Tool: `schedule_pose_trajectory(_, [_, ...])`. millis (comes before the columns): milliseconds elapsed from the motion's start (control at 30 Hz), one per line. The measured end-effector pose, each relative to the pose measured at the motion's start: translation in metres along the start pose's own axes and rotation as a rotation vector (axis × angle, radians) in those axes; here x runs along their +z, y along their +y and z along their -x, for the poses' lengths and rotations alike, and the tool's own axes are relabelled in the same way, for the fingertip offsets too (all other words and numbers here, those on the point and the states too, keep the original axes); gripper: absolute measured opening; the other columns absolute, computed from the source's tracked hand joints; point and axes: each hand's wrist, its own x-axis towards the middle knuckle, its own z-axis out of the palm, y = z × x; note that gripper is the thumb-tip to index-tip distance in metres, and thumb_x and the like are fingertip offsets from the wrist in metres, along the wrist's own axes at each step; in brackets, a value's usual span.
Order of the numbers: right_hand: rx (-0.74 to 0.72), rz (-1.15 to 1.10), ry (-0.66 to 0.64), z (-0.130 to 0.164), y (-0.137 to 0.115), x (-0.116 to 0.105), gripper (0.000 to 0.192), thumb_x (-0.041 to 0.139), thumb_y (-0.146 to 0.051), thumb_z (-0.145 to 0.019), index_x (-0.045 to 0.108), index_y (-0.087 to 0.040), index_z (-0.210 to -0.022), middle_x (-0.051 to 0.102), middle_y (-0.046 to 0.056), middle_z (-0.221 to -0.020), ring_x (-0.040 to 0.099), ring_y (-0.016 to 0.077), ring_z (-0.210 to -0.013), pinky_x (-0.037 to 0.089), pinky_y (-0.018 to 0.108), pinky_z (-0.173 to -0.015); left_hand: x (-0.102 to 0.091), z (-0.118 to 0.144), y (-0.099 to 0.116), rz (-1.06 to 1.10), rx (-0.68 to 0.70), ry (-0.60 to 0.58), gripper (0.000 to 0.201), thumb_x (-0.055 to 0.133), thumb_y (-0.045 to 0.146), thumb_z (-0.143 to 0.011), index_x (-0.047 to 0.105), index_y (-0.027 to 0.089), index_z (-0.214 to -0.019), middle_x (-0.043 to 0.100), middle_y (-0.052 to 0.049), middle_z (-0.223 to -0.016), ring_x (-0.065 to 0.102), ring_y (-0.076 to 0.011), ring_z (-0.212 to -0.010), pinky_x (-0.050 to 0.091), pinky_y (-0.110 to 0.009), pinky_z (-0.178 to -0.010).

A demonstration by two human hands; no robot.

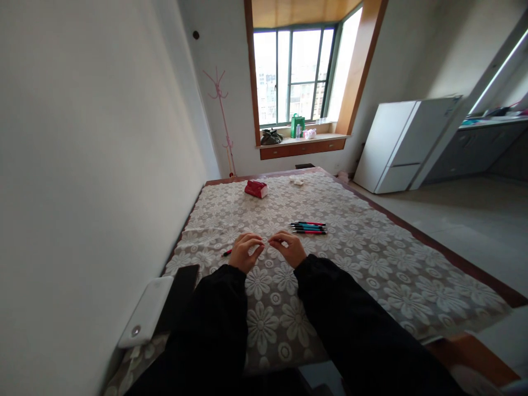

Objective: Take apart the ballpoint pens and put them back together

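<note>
I see my left hand (246, 252) curled around a slim pen (227, 252), only its red tip poking out left. My right hand (290, 247) pinches something thin toward it, too small to make out. Both rest on the lacy floral tablecloth (371, 264); more slender pens (308, 227) lie just beyond.

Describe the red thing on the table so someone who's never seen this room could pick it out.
On the table with the floral lace cloth, look to the far end, toward the window. The red packet lies there alone, blocky with a white end, unlike the thin pens nearer the hands.
</note>
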Motion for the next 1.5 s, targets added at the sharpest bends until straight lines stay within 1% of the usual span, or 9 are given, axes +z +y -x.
schedule_pose_trajectory(133, [0.0, 0.089, -0.091, 0.002, 0.008, 0.004, 0.018, 0.061, -0.035, -0.087, 0.071, -0.021, -0.082, 0.065, 0.003, -0.077, 0.056, 0.0142, -0.065, 0.046, 0.027, -0.064, -0.004, -0.001, -0.006, -0.102, -0.13, 0.106, 0.018, 0.052, 0.028, -0.09, 0.069, 0.024, -0.094, 0.068, -0.004, -0.104, 0.057, -0.0214, -0.106, 0.042, -0.038, -0.098])
schedule_pose_trajectory(267, [0.007, 0.095, -0.08, 0.003, 0.013, 0.007, 0.017, 0.06, -0.032, -0.088, 0.07, -0.021, -0.083, 0.065, 0.003, -0.08, 0.056, 0.0142, -0.067, 0.046, 0.026, -0.064, -0.005, 0.0, -0.016, -0.182, -0.223, 0.16, 0.02, 0.049, 0.022, -0.088, 0.067, 0.024, -0.095, 0.068, -0.004, -0.104, 0.057, -0.0228, -0.105, 0.042, -0.037, -0.096])
schedule_pose_trajectory(433, [0.008, 0.079, -0.084, 0.003, 0.008, 0.006, 0.018, 0.059, -0.033, -0.088, 0.07, -0.02, -0.083, 0.066, 0.003, -0.08, 0.057, 0.0148, -0.068, 0.046, 0.026, -0.065, -0.001, 0.004, -0.024, -0.231, -0.257, 0.126, 0.029, 0.049, 0.01, -0.075, 0.066, 0.023, -0.095, 0.067, -0.004, -0.103, 0.056, -0.0251, -0.104, 0.043, -0.038, -0.094])
schedule_pose_trajectory(600, [-0.004, 0.08, -0.01, 0.002, 0.008, 0.004, 0.016, 0.059, -0.031, -0.088, 0.069, -0.02, -0.082, 0.066, 0.003, -0.08, 0.057, 0.0149, -0.068, 0.046, 0.027, -0.064, 0.001, 0.006, -0.029, -0.242, -0.281, 0.107, 0.03, 0.05, 0.007, -0.067, 0.064, 0.023, -0.089, 0.067, -0.005, -0.101, 0.056, -0.0255, -0.101, 0.044, -0.039, -0.092])
schedule_pose_trajectory(700, [0.001, 0.117, -0.057, 0.002, 0.012, 0.004, 0.017, 0.059, -0.031, -0.088, 0.068, -0.02, -0.08, 0.065, 0.002, -0.078, 0.056, 0.014, -0.065, 0.045, 0.026, -0.063, 0.0, 0.005, -0.032, -0.216, -0.303, 0.078, 0.031, 0.05, 0.005, -0.065, 0.063, 0.022, -0.087, 0.067, -0.005, -0.098, 0.057, -0.0247, -0.098, 0.045, -0.037, -0.089])
schedule_pose_trajectory(1000, [-0.012, 0.11, -0.063, 0.003, 0.022, 0.008, 0.015, 0.058, -0.029, -0.089, 0.067, -0.019, -0.082, 0.065, 0.003, -0.08, 0.056, 0.0134, -0.067, 0.045, 0.025, -0.062, 0.004, 0.007, -0.034, -0.258, -0.383, -0.023, 0.023, 0.06, 0.018, -0.078, 0.064, 0.021, -0.101, 0.068, -0.006, -0.102, 0.058, -0.0238, -0.1, 0.045, -0.035, -0.089])
schedule_pose_trajectory(1167, [-0.009, 0.127, -0.066, 0.004, 0.023, 0.009, 0.013, 0.059, -0.028, -0.089, 0.067, -0.02, -0.083, 0.064, 0.002, -0.08, 0.056, 0.013, -0.066, 0.044, 0.025, -0.062, 0.005, 0.009, -0.039, -0.231, -0.373, -0.045, 0.025, 0.06, 0.014, -0.078, 0.065, 0.023, -0.101, 0.069, -0.005, -0.101, 0.06, -0.0229, -0.097, 0.046, -0.034, -0.086])
schedule_pose_trajectory(1333, [0.001, 0.139, -0.071, 0.004, 0.021, 0.008, 0.014, 0.059, -0.029, -0.089, 0.067, -0.019, -0.083, 0.064, 0.002, -0.08, 0.055, 0.0123, -0.064, 0.044, 0.025, -0.062, 0.002, 0.007, -0.037, -0.217, -0.362, 0.01, 0.022, 0.061, 0.012, -0.078, 0.066, 0.023, -0.096, 0.07, -0.004, -0.098, 0.061, -0.0225, -0.097, 0.046, -0.033, -0.085])
schedule_pose_trajectory(1500, [0.005, 0.139, -0.059, 0.004, 0.021, 0.008, 0.013, 0.06, -0.028, -0.088, 0.067, -0.019, -0.082, 0.064, 0.001, -0.079, 0.054, 0.0119, -0.063, 0.043, 0.025, -0.061, 0.0, 0.003, -0.034, -0.13, -0.372, 0.152, 0.017, 0.057, 0.02, -0.084, 0.063, 0.024, -0.099, 0.07, -0.004, -0.096, 0.064, -0.0187, -0.083, 0.049, -0.03, -0.075])
